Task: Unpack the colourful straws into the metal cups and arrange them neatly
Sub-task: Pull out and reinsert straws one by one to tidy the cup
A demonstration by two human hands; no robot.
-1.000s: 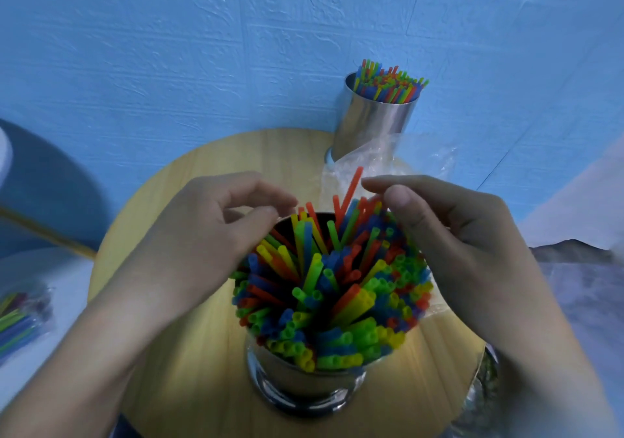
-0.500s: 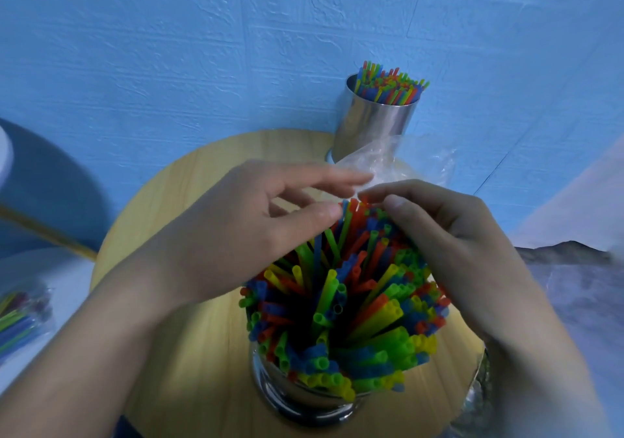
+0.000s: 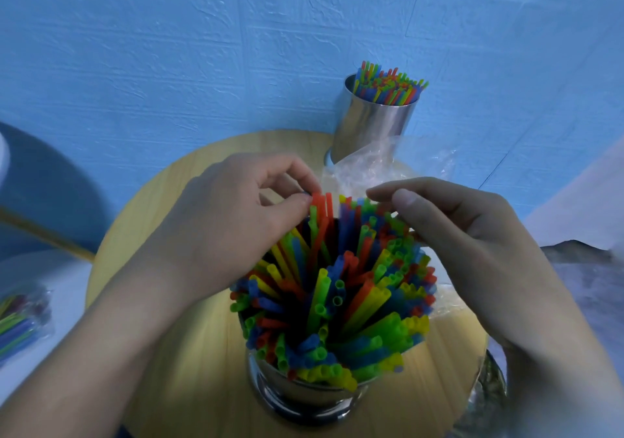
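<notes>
- Backdrop: blue textured wall (image 3: 169,66). Round wooden table (image 3: 175,370) sits against it, seen from above.
- Near metal cup (image 3: 304,400): front ctr of table and shiny. It is crammed w/ colourful straws (image 3: 337,302) in green, yellow, blue and orange-red. These fan outward at uneven angles, and the open ends face the camera.
- Far metal cup (image 3: 374,126): back edge of table, close to the wall and well apart from the near cup. Its straw bunch (image 3: 391,88) stands roughly upright w/ the tips above the rim.
- Clear plastic bag (image 3: 405,157): crumpled, lying btwn the two cups. It overlaps the foot of the far cup.
- Left hand (image 3: 229,221): fingers curled, reaching in from the left. Thumb and forefinger pinch the tip of an orange-red straw (image 3: 319,204) at the far side of the near cup. That straw stands higher than those around it.
- Right hand (image 3: 456,228): reaches in from the right w/ fingers curled. Thumb and index tips are close together over the straw tops at the cup's far-right side. Can't tell if a straw is actually gripped.
- Sealed straw pack (image 3: 20,322): far left, on a pale surface off the table. It is blurred, w/ mixed colours inside.
- Shiny metal item (image 3: 489,393): lower right by the table edge. It is mostly hidden and can't be ID'd.
</notes>
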